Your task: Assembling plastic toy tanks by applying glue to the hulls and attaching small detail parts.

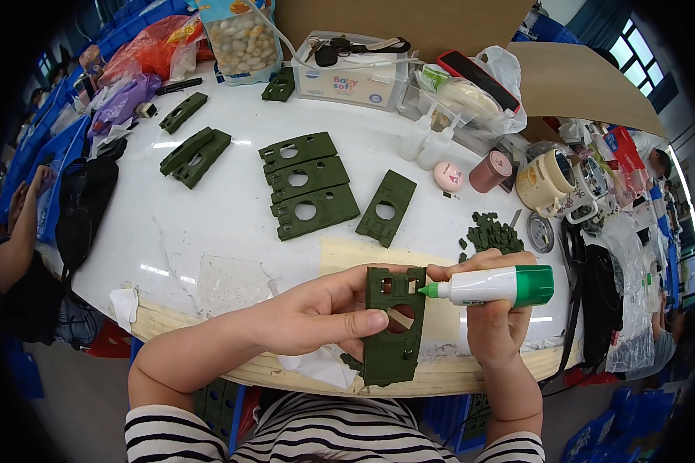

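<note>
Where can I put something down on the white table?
The biggest bare patch of white table is on the left, between the black bag and the row of three green pieces. Another lies between that row and the clear box. The right side is crowded: bottles, mugs and a pile of small green bits.

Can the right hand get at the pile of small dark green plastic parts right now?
Probably not freely: the right hand is near the pile of parts, but its grip is taken up by a white-and-green plastic bottle.

Tabletop (201, 220) is free left of three obstructing panels (326, 176).
</note>
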Tool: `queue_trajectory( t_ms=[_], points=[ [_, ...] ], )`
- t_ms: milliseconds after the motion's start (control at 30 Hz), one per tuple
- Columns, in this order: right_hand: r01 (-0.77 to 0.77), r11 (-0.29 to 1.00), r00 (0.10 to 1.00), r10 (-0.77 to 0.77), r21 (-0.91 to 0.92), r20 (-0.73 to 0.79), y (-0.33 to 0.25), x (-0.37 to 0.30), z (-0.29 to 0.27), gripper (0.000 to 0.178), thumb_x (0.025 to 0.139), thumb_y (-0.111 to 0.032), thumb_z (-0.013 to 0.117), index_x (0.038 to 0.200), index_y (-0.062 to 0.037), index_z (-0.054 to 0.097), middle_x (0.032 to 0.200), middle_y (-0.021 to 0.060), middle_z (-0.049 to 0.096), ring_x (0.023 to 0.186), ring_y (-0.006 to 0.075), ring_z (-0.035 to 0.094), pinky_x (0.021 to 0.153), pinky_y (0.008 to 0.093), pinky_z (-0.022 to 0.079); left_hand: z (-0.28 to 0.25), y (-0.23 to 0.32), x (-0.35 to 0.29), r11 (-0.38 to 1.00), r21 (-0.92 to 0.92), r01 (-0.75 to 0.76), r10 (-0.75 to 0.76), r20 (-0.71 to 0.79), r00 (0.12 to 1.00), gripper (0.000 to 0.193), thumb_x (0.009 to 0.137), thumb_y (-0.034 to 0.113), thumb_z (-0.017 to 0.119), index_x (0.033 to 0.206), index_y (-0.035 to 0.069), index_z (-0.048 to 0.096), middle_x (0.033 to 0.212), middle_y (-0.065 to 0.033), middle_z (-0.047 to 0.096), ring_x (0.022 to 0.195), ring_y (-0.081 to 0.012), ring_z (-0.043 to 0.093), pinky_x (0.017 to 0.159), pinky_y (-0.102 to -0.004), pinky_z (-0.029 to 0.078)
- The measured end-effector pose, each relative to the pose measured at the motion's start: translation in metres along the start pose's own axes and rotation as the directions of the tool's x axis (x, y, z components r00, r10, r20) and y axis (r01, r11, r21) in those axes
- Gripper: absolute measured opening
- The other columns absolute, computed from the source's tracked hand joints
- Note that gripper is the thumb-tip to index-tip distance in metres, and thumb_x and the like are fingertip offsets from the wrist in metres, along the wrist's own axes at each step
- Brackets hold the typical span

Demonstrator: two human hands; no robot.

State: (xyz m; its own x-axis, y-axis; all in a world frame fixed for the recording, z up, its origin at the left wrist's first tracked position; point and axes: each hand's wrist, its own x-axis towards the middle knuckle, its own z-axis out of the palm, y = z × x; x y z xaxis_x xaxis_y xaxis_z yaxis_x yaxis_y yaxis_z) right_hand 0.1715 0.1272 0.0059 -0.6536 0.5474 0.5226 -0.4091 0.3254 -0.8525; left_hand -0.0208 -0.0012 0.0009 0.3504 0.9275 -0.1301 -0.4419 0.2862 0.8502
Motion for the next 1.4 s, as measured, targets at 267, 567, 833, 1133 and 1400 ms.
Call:
queue_trajectory(
  t_ms=[267, 567, 833, 1133, 1400],
  points=[
    [0.004, 0.999, 1.0, -0.003, -0.036, 0.017, 0.001, -0.001, -0.003, 0.039, 0.094, -0.034, 0.053, 0.107, 0.002, 0.044, 0.097, 0.0169, 0.062, 0.091, 0.0259, 0.064, 0.077, 0.0343, 0.051, 0.0, 0.001, 0.0, 1.0, -0.006, 0.006, -0.006, 0.004, 1.0, 0.057, 0.097, 0.021, 0.046, 0.145, 0.007, 0.019, 0.137, -0.0191, 0.041, 0.121, -0.0308, 0.05, 0.084, -0.0369, 0.056],
    [-0.109, 0.97, 0.986, 0.133, 0.219, -0.097, -0.003, -0.001, -0.002, 0.041, 0.094, -0.04, 0.052, 0.109, -0.0038, 0.04, 0.101, 0.0134, 0.06, 0.095, 0.0279, 0.063, 0.085, 0.0427, 0.05, 0.001, 0.002, -0.002, 0.998, -0.052, 0.032, -0.034, -0.031, 0.999, 0.061, 0.095, 0.024, 0.05, 0.146, 0.008, 0.019, 0.138, -0.0183, 0.041, 0.119, -0.028, 0.052, 0.08, -0.0343, 0.056],
    [-0.154, 0.95, 0.956, 0.213, 0.272, -0.202, -0.001, -0.004, -0.006, 0.042, 0.095, -0.046, 0.045, 0.109, -0.0062, 0.04, 0.098, 0.0103, 0.055, 0.091, 0.0256, 0.063, 0.086, 0.0433, 0.052, -0.02, 0.024, -0.003, 0.921, 0.053, -0.386, 0.38, -0.347, 0.858, 0.082, 0.078, 0.031, 0.075, 0.14, 0.007, 0.027, 0.121, -0.0101, 0.051, 0.112, -0.0226, 0.054, 0.085, -0.037, 0.053],
    [-0.158, 0.95, 0.969, 0.202, 0.27, -0.142, -0.005, -0.006, -0.006, 0.041, 0.096, -0.042, 0.045, 0.114, -0.0057, 0.039, 0.102, 0.0103, 0.053, 0.095, 0.0215, 0.06, 0.085, 0.045, 0.052, -0.134, 0.065, -0.003, 0.81, 0.509, -0.291, 0.576, -0.783, 0.236, 0.056, 0.077, 0.012, 0.075, 0.12, -0.001, 0.042, 0.107, -0.0114, 0.057, 0.097, -0.0174, 0.06, 0.086, -0.032, 0.051],
    [-0.157, 0.944, 0.968, 0.205, 0.292, -0.143, 0.0, -0.011, -0.012, 0.038, 0.098, -0.037, 0.043, 0.12, -0.0072, 0.039, 0.108, 0.0107, 0.053, 0.1, 0.0215, 0.058, 0.083, 0.0435, 0.053, -0.209, 0.077, 0.017, 0.567, 0.694, 0.445, 0.643, -0.71, 0.288, 0.067, 0.066, 0.03, 0.084, 0.114, -0.001, 0.049, 0.098, -0.0122, 0.06, 0.088, -0.0162, 0.06, 0.076, -0.0289, 0.048]
  ],
)
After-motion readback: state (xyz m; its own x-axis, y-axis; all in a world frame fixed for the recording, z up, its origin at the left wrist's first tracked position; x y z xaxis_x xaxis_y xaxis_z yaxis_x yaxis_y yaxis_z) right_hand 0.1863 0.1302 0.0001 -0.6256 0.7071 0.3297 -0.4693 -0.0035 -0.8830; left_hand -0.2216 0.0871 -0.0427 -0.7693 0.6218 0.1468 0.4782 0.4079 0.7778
